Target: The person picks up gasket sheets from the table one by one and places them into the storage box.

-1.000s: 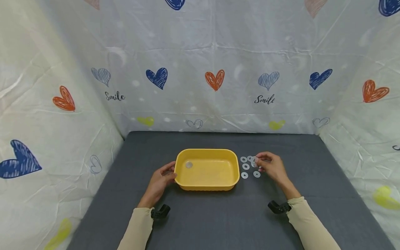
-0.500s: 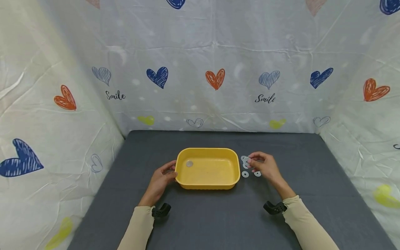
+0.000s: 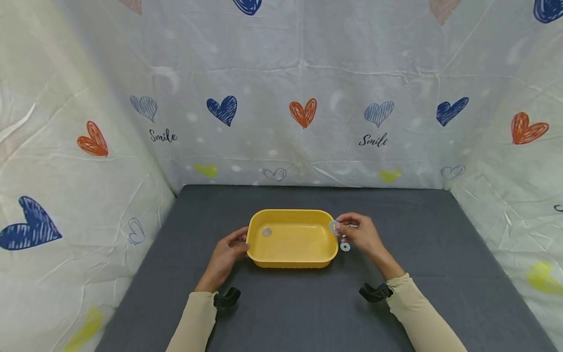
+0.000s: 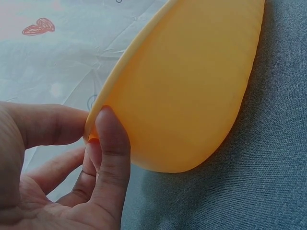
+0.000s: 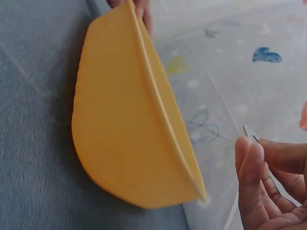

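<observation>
A yellow plastic tub (image 3: 292, 252) stands on the dark cloth. My left hand (image 3: 225, 256) pinches its left rim, with the thumb (image 4: 114, 132) on the outer wall in the left wrist view. Between thumb and fingertips my right hand (image 3: 362, 237) pinches a flat metal washer (image 3: 331, 227) at the tub's right rim. In the right wrist view this washer (image 5: 248, 132) shows nearly edge-on, above the rim. One round grey disc (image 3: 267, 231) lies inside the tub, towards its left end. Another washer (image 3: 342, 248) lies right of the tub; others there are mostly hidden beneath my right hand.
Dark grey cloth (image 3: 290, 313) covers the table. White fabric with printed hearts (image 3: 303, 73) hangs behind and on both sides. A black wrist camera (image 3: 226, 297) sits on the left wrist and another black camera (image 3: 375, 293) on the right.
My right hand has moved left from above the washers to the tub's right rim, carrying one washer. The left hand and the tub have stayed in place.
</observation>
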A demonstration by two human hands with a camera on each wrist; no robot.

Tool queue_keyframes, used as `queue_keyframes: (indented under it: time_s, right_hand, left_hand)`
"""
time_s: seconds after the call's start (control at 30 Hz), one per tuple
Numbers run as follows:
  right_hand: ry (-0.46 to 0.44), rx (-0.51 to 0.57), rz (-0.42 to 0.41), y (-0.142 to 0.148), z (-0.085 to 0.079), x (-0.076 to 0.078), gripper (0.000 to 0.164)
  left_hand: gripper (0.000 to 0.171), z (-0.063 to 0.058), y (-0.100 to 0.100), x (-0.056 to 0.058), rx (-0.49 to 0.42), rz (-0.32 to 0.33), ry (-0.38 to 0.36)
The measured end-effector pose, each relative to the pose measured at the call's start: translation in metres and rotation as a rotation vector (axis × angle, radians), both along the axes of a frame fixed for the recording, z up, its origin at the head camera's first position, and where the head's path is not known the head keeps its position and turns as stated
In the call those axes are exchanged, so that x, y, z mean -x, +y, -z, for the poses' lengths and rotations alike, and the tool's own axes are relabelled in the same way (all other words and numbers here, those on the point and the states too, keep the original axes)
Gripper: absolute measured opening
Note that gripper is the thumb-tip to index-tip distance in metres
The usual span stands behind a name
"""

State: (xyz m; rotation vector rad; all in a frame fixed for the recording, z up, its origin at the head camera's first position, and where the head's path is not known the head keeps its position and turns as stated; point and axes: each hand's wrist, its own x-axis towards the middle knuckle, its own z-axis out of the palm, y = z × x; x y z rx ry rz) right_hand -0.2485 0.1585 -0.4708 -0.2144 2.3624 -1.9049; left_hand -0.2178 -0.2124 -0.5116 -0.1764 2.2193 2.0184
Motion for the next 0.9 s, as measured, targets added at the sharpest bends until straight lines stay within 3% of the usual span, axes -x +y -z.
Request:
queue_keyframes:
  time_s: [0.4, 0.9]
  right_hand:
    - [-0.035, 0.063, -0.047, -0.03, -0.001, -0.003, 0.024]
    - [-0.117, 0.122, -0.097, -0.067, -0.011, 0.007, 0.022]
  left_hand:
    - [0.056, 0.004, -0.001, -0.003, 0.0, 0.0, -0.004]
    - [0.055, 0.002, 0.001, 0.001, -0.017, -0.01, -0.004]
